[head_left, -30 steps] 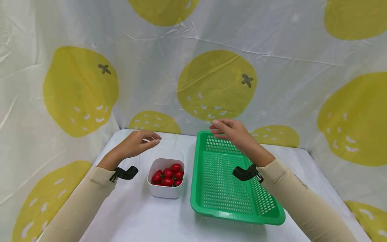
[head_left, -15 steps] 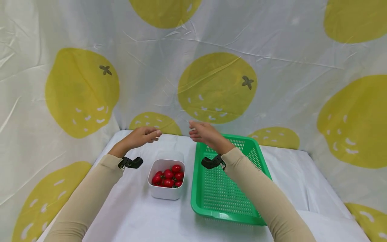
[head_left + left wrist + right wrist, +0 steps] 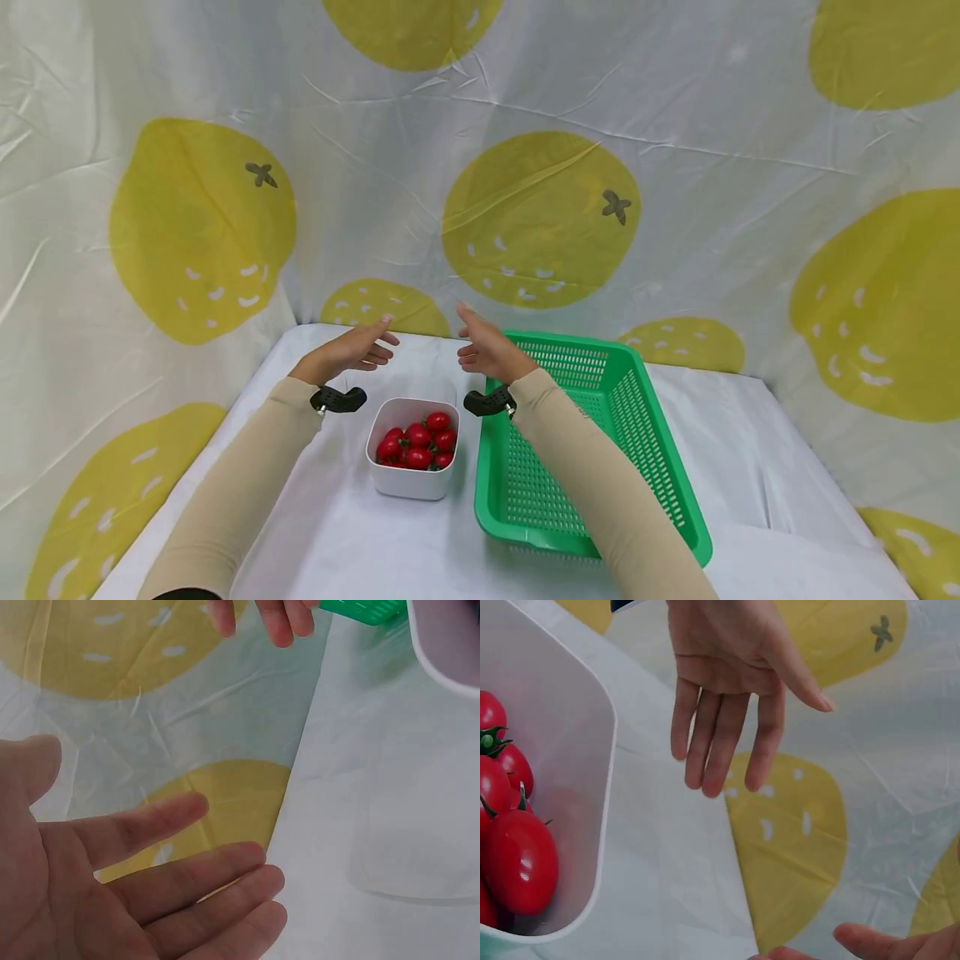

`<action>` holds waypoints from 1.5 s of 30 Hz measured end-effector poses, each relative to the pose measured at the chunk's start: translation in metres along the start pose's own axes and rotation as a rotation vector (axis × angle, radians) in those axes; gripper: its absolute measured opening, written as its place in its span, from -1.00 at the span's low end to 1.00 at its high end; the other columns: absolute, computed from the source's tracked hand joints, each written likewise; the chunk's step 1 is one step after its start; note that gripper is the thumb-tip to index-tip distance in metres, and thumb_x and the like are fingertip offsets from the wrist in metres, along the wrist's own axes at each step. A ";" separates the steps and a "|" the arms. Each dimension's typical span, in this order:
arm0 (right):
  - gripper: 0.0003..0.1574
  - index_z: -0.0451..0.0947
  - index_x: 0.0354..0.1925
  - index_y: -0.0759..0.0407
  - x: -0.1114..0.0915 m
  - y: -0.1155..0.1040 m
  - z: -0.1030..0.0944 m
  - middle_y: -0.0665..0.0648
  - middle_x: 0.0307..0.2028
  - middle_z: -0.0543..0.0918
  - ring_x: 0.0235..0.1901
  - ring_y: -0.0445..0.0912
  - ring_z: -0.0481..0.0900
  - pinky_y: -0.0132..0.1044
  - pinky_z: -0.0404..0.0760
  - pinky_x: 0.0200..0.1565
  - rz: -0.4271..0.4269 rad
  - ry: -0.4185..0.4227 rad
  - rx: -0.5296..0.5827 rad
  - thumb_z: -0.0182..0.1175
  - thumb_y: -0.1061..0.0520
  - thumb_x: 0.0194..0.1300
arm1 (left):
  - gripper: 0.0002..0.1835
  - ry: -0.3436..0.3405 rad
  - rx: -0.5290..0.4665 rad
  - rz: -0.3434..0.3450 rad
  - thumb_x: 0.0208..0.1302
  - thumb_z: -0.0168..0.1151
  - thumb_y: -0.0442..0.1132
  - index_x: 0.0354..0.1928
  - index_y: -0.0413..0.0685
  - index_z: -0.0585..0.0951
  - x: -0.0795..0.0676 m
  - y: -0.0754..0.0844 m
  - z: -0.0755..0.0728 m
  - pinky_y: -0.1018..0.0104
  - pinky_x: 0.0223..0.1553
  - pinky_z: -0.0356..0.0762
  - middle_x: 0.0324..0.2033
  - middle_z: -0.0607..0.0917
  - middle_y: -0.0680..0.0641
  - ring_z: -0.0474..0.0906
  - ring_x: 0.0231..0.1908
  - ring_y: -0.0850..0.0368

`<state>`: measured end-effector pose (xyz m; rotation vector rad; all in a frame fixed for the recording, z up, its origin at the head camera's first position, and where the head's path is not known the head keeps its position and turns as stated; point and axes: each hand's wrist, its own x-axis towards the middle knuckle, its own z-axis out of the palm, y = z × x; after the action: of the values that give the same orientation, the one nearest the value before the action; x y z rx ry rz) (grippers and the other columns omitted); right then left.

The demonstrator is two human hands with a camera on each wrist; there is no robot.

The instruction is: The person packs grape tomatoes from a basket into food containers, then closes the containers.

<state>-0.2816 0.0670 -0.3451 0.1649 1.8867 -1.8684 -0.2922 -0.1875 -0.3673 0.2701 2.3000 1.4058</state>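
Both hands are raised above the back of the white table, palms facing each other with a gap between them. My left hand (image 3: pixel 352 350) has its fingers extended and holds nothing; its spread fingers show in the left wrist view. Opposite it, my right hand (image 3: pixel 489 346) is likewise straight-fingered, above the left rim of a green plastic basket (image 3: pixel 487 500). Below and in front of the hands stands a white square container (image 3: pixel 411 482) with several red cherry tomatoes (image 3: pixel 417 435), some with green stems. Neither hand touches it.
Behind the container, a clear flat lid-like piece (image 3: pixel 420 896) lies on the white cloth (image 3: pixel 337 533). The perforated basket takes up the right of the table. A curtain (image 3: pixel 375 183) printed with yellow fruit hangs along the back and sides.
My right hand has moved left from over the basket toward my left hand. My left hand has turned slightly, its thumb now pointing up. Container and basket stay put.
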 end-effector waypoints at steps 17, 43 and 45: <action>0.14 -0.16 0.48 0.34 0.018 0.025 0.016 0.58 0.39 -0.16 0.39 0.43 -0.18 0.23 -0.06 0.36 0.120 -0.016 0.035 -0.20 -0.47 0.36 | 0.01 -0.114 -0.079 -0.144 0.28 -0.34 0.50 0.40 -0.25 0.23 0.000 -0.025 0.012 -0.13 0.29 0.21 0.20 0.36 -0.48 0.31 0.24 -0.33; -0.04 -0.27 0.53 0.12 0.026 0.037 0.024 0.30 0.50 -0.27 0.40 0.42 -0.40 0.45 -0.20 0.25 0.144 -0.092 -0.098 -0.20 -0.31 0.45 | -0.08 -0.105 -0.219 -0.204 0.40 -0.39 0.37 0.39 -0.37 0.16 0.001 -0.028 0.020 -0.02 0.28 0.26 0.10 0.40 -0.46 0.38 0.10 -0.24; -0.05 -0.26 0.53 0.10 0.027 0.038 0.024 0.29 0.50 -0.28 0.39 0.44 -0.39 0.47 -0.18 0.23 0.142 -0.103 -0.121 -0.20 -0.31 0.45 | -0.06 -0.098 -0.225 -0.203 0.39 -0.36 0.38 0.38 -0.38 0.17 -0.001 -0.029 0.020 -0.01 0.26 0.28 0.02 0.44 -0.40 0.41 0.02 -0.18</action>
<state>-0.2839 0.0393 -0.3898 0.1557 1.8603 -1.6336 -0.2810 -0.1856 -0.4007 0.0348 2.0064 1.4936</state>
